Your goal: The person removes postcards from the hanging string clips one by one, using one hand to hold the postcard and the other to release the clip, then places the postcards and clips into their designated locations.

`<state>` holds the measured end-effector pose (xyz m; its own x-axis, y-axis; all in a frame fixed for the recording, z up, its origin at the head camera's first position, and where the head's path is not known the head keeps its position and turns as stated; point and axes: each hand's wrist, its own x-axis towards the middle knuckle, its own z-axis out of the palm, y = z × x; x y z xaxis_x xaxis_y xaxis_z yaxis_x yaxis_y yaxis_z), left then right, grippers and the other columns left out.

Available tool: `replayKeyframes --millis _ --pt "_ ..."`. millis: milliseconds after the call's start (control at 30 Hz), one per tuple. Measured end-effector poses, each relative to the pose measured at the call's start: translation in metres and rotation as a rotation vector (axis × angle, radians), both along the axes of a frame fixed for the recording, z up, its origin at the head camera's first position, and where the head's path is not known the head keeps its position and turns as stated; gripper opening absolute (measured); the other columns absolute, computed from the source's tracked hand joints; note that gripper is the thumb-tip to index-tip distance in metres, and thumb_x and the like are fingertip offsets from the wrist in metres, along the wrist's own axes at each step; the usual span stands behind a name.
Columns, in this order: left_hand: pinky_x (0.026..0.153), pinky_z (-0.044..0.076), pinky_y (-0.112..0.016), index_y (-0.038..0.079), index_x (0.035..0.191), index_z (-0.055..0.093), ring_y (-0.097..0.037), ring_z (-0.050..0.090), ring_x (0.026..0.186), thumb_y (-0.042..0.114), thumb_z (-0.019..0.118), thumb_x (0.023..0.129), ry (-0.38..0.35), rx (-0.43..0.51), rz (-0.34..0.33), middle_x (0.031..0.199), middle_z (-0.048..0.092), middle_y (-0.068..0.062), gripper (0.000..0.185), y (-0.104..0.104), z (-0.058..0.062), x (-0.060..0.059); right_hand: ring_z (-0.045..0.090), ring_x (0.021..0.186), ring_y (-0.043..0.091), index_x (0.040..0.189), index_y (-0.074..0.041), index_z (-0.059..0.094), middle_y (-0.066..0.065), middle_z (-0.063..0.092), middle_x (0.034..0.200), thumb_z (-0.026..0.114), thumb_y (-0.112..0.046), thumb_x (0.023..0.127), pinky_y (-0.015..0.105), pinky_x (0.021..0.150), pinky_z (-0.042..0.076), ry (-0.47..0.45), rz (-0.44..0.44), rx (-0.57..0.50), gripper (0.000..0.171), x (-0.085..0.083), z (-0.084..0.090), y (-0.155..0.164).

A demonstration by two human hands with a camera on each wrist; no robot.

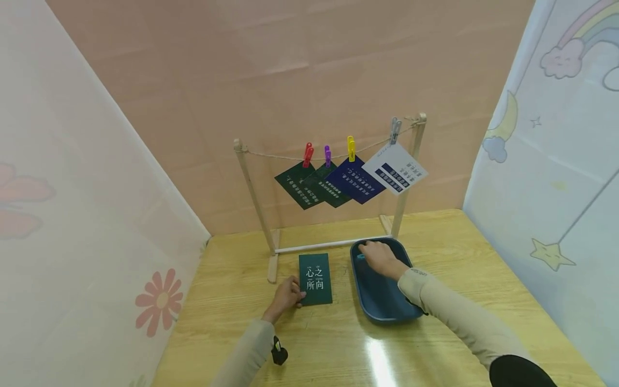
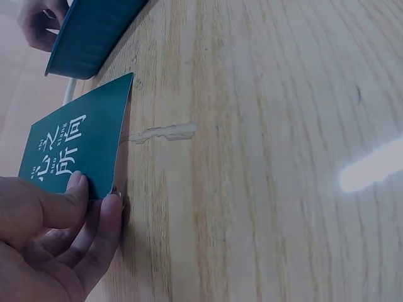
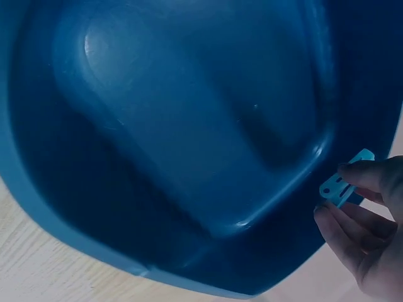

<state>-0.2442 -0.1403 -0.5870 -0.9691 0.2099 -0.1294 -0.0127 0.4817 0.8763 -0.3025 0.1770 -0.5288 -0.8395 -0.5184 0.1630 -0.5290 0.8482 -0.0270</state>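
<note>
A dark blue plastic tub [image 1: 387, 301] stands on the wood-grain worktop [image 1: 459, 258], and over its far-left corner, inside the rim as the head view shows it, is a light blue clothespin [image 3: 346, 179]. The right hand [image 1: 379, 257] reaches across the tub to that corner and pinches the clothespin between thumb and fingers, the fingers nearly closed. Left of the tub and well apart from it, a green card with white Chinese characters [image 1: 315, 279] lies face up. The left hand [image 1: 287, 295], on the card's side away from the tub, is closed to a pinch on its near-left corner, thumb on top and fingertips under the edge. Behind the tub and the card rises a wooden stand [image 1: 253, 193] strung with twine [image 1: 278, 157]. Running toward the tub's side, a red clothespin [image 1: 308, 156] and a purple clothespin [image 1: 328, 157] hold dark green cards [image 1: 298, 185], a yellow clothespin [image 1: 351, 149] a navy card [image 1: 355, 180], and a grey clothespin [image 1: 395, 131] a white card [image 1: 394, 169].
</note>
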Motion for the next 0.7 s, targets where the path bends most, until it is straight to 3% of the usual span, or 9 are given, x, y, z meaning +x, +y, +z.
replayKeyframes --millis 200,467,633,700 --pt "0.052 0.057 -0.031 -0.003 0.099 0.05 -0.018 0.064 0.056 -0.007 0.068 0.09 0.036 0.048 -0.05 0.07 0.063 -0.008 0.021 -0.004 0.002 0.003 0.062 0.068 0.031 0.106 -0.001 0.067 0.018 0.063 0.085 0.063 0.005 0.092 0.042 0.054 0.054 -0.002 -0.024 0.019 0.015 -0.002 -0.007 0.008" --pt "0.054 0.058 -0.037 -0.01 0.11 0.051 -0.029 0.066 0.058 -0.01 0.067 0.089 -0.005 0.064 -0.018 0.077 0.065 -0.019 0.027 -0.002 0.0 0.004 0.061 0.069 0.031 0.108 -0.001 0.067 0.019 0.063 0.091 0.064 0.005 0.092 0.042 0.054 0.054 -0.042 -0.036 0.029 0.017 -0.005 -0.012 0.013" --pt "0.056 0.059 -0.039 -0.012 0.111 0.051 -0.029 0.067 0.06 -0.009 0.068 0.089 -0.01 0.145 -0.058 0.078 0.066 -0.017 0.029 -0.005 0.0 0.006 0.061 0.069 0.03 0.109 -0.001 0.066 0.019 0.062 0.093 0.065 0.006 0.091 0.04 0.055 0.054 -0.036 -0.032 0.037 0.019 -0.009 -0.019 0.015" --pt "0.055 0.059 -0.037 -0.01 0.11 0.052 -0.026 0.067 0.059 -0.004 0.07 0.09 0.023 0.19 -0.096 0.077 0.066 -0.014 0.027 -0.008 -0.003 0.005 0.062 0.071 0.031 0.108 -0.001 0.066 0.019 0.061 0.094 0.066 0.007 0.09 0.04 0.056 0.054 -0.036 -0.033 0.04 0.02 -0.011 -0.022 0.016"
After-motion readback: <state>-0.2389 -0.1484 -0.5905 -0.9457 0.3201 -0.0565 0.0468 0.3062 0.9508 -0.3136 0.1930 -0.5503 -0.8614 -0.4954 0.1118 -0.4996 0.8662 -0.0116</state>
